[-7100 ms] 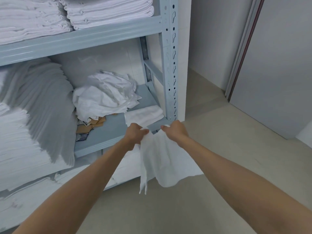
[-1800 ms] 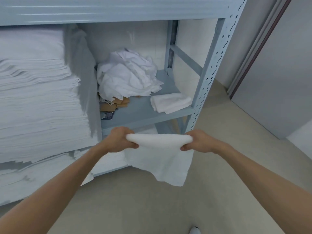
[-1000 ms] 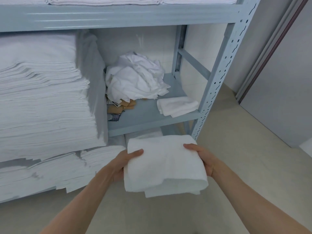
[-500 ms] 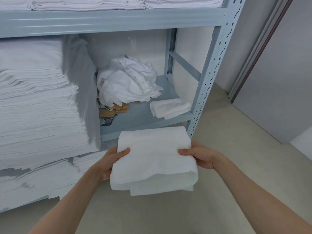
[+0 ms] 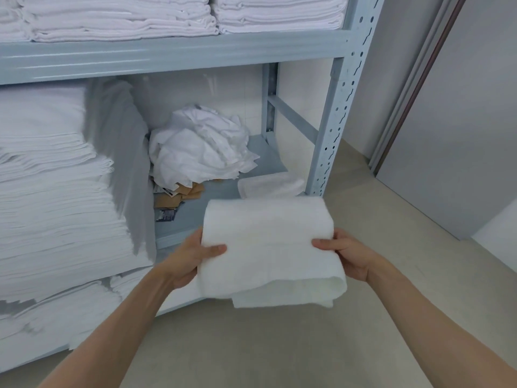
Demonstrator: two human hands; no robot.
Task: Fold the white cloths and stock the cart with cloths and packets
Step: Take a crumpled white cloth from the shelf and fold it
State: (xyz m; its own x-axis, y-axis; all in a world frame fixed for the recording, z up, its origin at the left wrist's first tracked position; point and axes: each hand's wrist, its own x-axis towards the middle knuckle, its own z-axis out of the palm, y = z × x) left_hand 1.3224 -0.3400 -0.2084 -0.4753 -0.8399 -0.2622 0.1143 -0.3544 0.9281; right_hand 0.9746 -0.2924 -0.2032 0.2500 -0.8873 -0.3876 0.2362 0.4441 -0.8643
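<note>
Holding folded cloth point(image 5: 268, 247), left hand point(image 5: 190, 257), right hand point(image 5: 348, 254); no legible writing

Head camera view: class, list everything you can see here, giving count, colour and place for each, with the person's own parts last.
Folded white cloth: one, white, held in front of the shelf edge.
Small folded white cloth: one, white, middle shelf, right front.
Crumpled white cloth pile: one, white, middle shelf, back.
Brown paper packets: several, brown, under the pile's front edge.
Tall stacks of folded white linen: count unclear, white, left.
Folded white towels: two stacks, top shelf.
Grey metal shelving rack: one, pale grey.
Hands: left hand and right hand, gripping the held cloth's sides.
</note>
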